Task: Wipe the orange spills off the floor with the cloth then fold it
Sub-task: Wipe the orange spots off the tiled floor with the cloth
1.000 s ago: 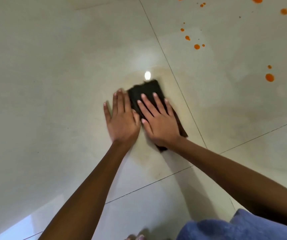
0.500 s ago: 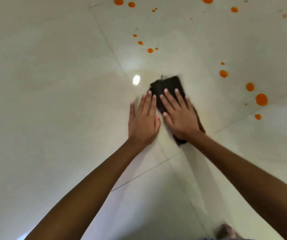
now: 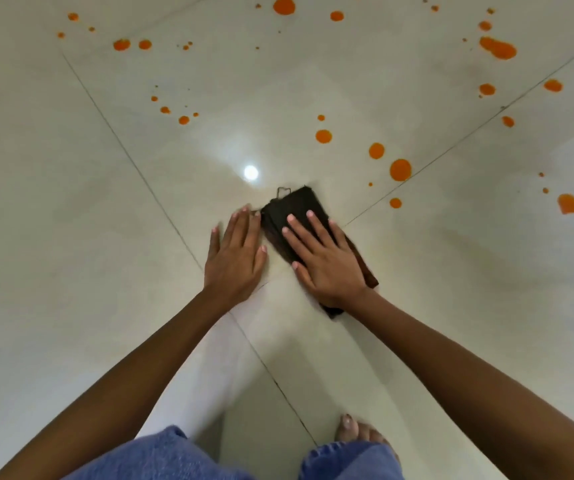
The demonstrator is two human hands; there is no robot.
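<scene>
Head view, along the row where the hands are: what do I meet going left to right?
left hand → dark cloth, with the right hand pressed flat on it → small orange drop → larger orange blot near the right edge

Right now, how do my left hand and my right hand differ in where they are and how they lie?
The right hand presses flat on the dark cloth; the left hand rests on the bare floor beside it. The right hand's fingers are spread; the left hand's lie closer together. Both are palm down with straight fingers.
</scene>
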